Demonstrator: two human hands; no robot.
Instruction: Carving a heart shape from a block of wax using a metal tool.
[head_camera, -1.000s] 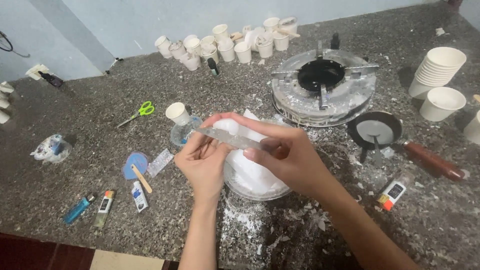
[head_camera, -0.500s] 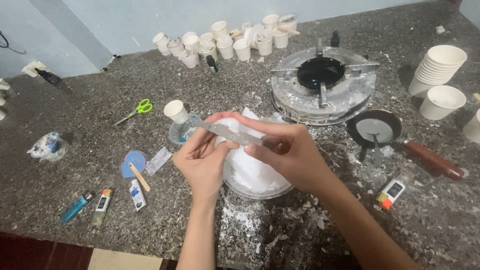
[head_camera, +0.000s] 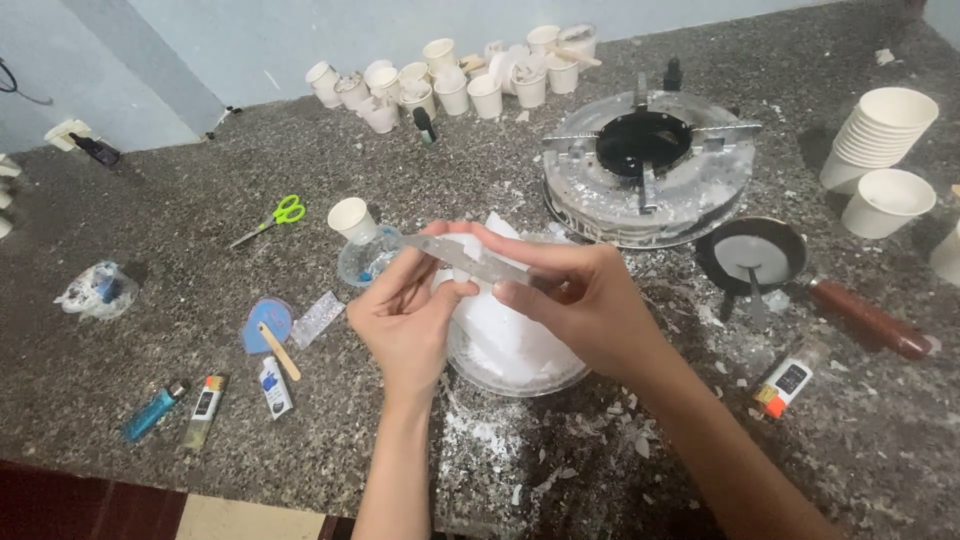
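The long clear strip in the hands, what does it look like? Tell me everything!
The strip is thin, flat and see-through, like clear plastic, dusted with white specks. It lies slanted, higher at its left end, above a bowl of white flakes. The left hand pinches its left part; the right hand holds its right end.

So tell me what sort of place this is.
Probably a home candle-making bench: a speckled stone counter with a gas burner, a small wax-filled pan, and rows of paper cups.

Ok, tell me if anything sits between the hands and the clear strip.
Nothing visible does: both hands, left and right, already pinch the clear strip, held above the bowl of white pieces.
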